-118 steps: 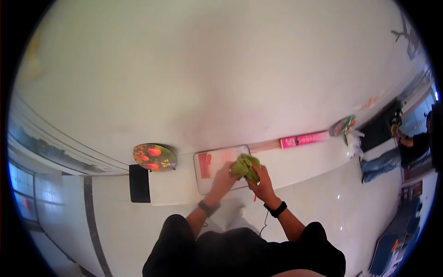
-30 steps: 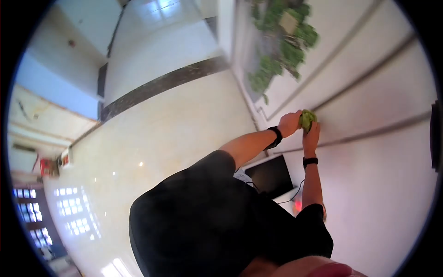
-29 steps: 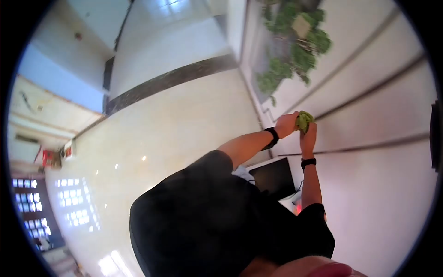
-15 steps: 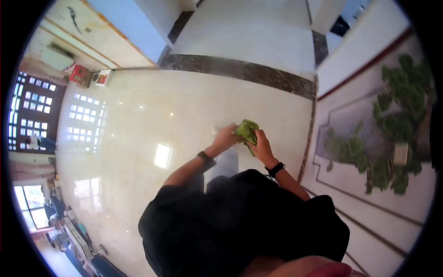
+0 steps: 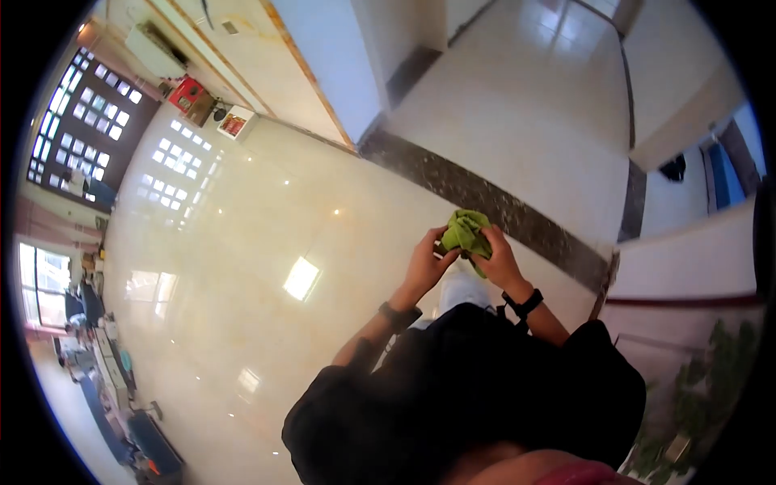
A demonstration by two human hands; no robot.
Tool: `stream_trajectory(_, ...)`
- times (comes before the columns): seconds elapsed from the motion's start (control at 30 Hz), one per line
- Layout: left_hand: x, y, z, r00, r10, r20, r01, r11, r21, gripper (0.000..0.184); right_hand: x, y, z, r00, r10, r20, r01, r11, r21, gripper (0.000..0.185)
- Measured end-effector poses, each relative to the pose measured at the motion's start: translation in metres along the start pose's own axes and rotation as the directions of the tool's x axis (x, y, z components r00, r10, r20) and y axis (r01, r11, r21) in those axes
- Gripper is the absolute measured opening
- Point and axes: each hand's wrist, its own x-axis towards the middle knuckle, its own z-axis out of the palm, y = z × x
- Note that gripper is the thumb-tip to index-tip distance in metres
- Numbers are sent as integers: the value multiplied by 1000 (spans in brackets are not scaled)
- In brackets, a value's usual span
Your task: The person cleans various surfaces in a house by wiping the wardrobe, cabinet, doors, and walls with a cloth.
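A crumpled green cloth (image 5: pixel 466 231) is bunched up in front of my body, between both hands. My left hand (image 5: pixel 428 259) grips its left side, the thumb and fingers pressed into the folds. On the other side my right hand (image 5: pixel 499 259) has its fingers closed on the cloth. A short end of it hangs below the right fingers. Each wrist wears a dark band. Part of the fingertips is hidden by the folds.
A dark marble strip (image 5: pixel 485 202) crosses the shiny tiled floor (image 5: pixel 242 307) ahead. At the right stands a low white wall (image 5: pixel 687 267) near green plant leaves (image 5: pixel 703 388). Red and white boxes (image 5: pixel 234 121) sit by the far left wall. Dark benches (image 5: pixel 153 440) line the lower left.
My view has turned to the right and moved toward the doorway and its dark strip. The cloth stays in both hands, and my fingers have shifted on it.
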Motion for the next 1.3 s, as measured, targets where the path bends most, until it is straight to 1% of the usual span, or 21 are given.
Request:
stream_trajectory(0.03,26,-9,-16,1000,-14,-21,13,998,-59,51,33,6,11,999,-7,42,7,1000,-18,48)
stream_trajectory(0.1,80,-30,-49,996,-53,-67,44,990,-131,52,104,17,37,994,8,105,-13,999,42,49)
stream_trajectory(0.23,193,-59,-123,971,-33,-237,28,999,-27,58,258,27,92,977,-46,206,24,994,108,50)
stream_trajectory(0.3,249,-68,-165,956,-35,-290,40,999,13,63,340,39,123,960,-218,173,212,976,56,51)
stream_trajectory(0.33,275,-67,-189,945,-36,-326,47,999,26,66,382,26,137,942,-299,149,298,954,34,51)
stream_trajectory(0.37,302,-67,-216,932,-40,-360,57,998,36,68,422,10,148,944,-275,182,265,961,75,53)
stream_trajectory(0.4,327,-64,-241,919,-43,-392,65,997,43,71,462,-2,162,934,-299,195,286,954,91,53)
stream_trajectory(0.47,378,-53,-300,893,31,-449,-9,999,51,75,540,-33,188,915,-347,208,324,936,136,53)
stream_trajectory(0.53,429,-50,-356,831,135,-540,-111,991,78,75,606,-73,212,898,-403,176,376,912,166,54)
stream_trajectory(0.6,480,-34,-411,802,186,-568,-182,981,63,73,672,-98,234,878,-464,120,443,881,163,54)
stream_trajectory(0.63,508,-27,-436,784,213,-583,-245,969,24,68,709,-107,246,866,-491,96,473,866,162,53)
stream_trajectory(0.73,585,-29,-506,756,296,-584,-292,951,105,54,802,-127,285,856,-516,14,511,851,122,52)
stream_trajectory(0.77,608,-31,-526,750,293,-593,-315,947,70,45,826,-134,297,858,-513,-19,511,850,128,49)
stream_trajectory(0.87,673,-50,-586,811,257,-526,-219,966,134,37,880,-139,336,880,-450,-150,453,891,-13,48)
stream_trajectory(0.9,690,-56,-601,828,270,-492,-264,961,83,33,892,-131,351,897,-402,-181,404,914,-31,44)
stream_trajectory(1.0,719,-96,-632,824,471,-316,-414,880,232,32,899,-116,387,776,-535,-334,484,845,-228,39)
stream_trajectory(1.07,718,-109,-644,895,409,-178,-380,908,175,32,881,-102,410,828,-432,-357,367,900,-237,37)
stream_trajectory(1.13,722,-149,-649,948,317,8,-312,929,199,34,860,-79,434,894,-293,-338,245,953,-178,38)
stream_trajectory(1.17,723,-160,-651,958,269,100,-285,933,217,34,853,-75,442,918,-224,-328,184,972,-149,38)
stream_trajectory(1.27,730,-158,-667,945,261,198,-292,945,147,37,852,-85,457,912,-96,-400,40,989,-145,38)
stream_trajectory(1.3,740,-157,-673,919,335,206,-361,927,102,41,863,-99,455,880,-210,-426,118,965,-233,38)
